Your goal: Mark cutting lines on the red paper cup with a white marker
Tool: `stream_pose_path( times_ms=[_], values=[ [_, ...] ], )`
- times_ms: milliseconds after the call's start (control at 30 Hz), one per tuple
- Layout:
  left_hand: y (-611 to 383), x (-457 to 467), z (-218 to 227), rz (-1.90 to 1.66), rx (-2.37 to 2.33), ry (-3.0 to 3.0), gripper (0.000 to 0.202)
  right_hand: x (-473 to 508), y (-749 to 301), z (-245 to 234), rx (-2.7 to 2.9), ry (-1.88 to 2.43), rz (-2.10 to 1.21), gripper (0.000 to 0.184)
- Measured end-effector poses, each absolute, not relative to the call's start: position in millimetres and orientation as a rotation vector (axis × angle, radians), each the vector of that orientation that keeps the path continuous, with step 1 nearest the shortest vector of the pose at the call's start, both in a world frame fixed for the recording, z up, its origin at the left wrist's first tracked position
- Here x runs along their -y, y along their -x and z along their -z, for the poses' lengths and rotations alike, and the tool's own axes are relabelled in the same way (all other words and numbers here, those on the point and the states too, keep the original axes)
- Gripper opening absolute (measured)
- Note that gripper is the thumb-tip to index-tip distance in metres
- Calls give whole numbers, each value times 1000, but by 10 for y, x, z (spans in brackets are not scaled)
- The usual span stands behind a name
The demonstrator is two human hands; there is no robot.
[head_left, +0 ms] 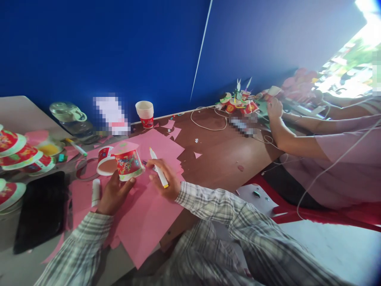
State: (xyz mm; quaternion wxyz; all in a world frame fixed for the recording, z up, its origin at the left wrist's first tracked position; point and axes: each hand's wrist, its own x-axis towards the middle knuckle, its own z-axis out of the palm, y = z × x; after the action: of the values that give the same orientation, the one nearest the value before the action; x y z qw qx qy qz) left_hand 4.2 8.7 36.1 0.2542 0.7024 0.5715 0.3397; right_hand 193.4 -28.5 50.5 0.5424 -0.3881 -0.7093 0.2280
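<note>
A red patterned paper cup (128, 163) is upside down in my left hand (114, 192), its rim resting between thumb and fingers. Pink paper covers the cup's upper end. My right hand (166, 180) grips a white marker (161, 174) with a yellow end, just right of the cup. Under both hands lie sheets of pink paper (149, 222). Close behind the held cup, another red paper cup (106, 161) lies on its side. A white capped marker (95, 192) is beside my left wrist.
Decorated cups (18, 149) and a dark tablet-like slab (41, 212) are at left. A clear bottle (71, 119) and stacked cups (145, 113) stand by the blue wall. Farther right, a co-worker's hand (275, 108) holds a cup near finished-looking paper crafts (238, 101) and a white cable (205, 129).
</note>
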Motion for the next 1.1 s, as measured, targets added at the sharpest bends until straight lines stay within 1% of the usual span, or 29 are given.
stream_pose_path(
  times_ms=[133, 300, 467, 600, 833, 967, 1033, 1100],
  values=[
    [-66, -82, -408, -903, -1590, -1880, 65, 293, -1971, -474, 1744, 783, -448, 27],
    [-79, -80, -422, -908, -1621, -1893, 63, 300, -1956, -453, 1845, 699, -379, 32],
    [-69, -87, -408, -902, -1612, -1916, 64, 312, -1954, -482, 1808, 759, -420, 31],
    [-58, -91, -409, -880, -1643, -1906, 68, 311, -1950, -505, 1717, 898, -457, 38],
    [-53, -118, -338, -962, -1545, -1955, 66, 300, -1898, -489, 1771, 895, -464, 47],
    [-16, -135, -274, -960, -1443, -1942, 71, 262, -1863, -452, 1751, 954, -512, 49],
    [7, -123, -261, -967, -1340, -1878, 68, 227, -1855, -424, 1717, 978, -526, 51],
    [16, -97, -258, -949, -1248, -1809, 57, 187, -1854, -396, 1668, 997, -534, 51]
  ],
)
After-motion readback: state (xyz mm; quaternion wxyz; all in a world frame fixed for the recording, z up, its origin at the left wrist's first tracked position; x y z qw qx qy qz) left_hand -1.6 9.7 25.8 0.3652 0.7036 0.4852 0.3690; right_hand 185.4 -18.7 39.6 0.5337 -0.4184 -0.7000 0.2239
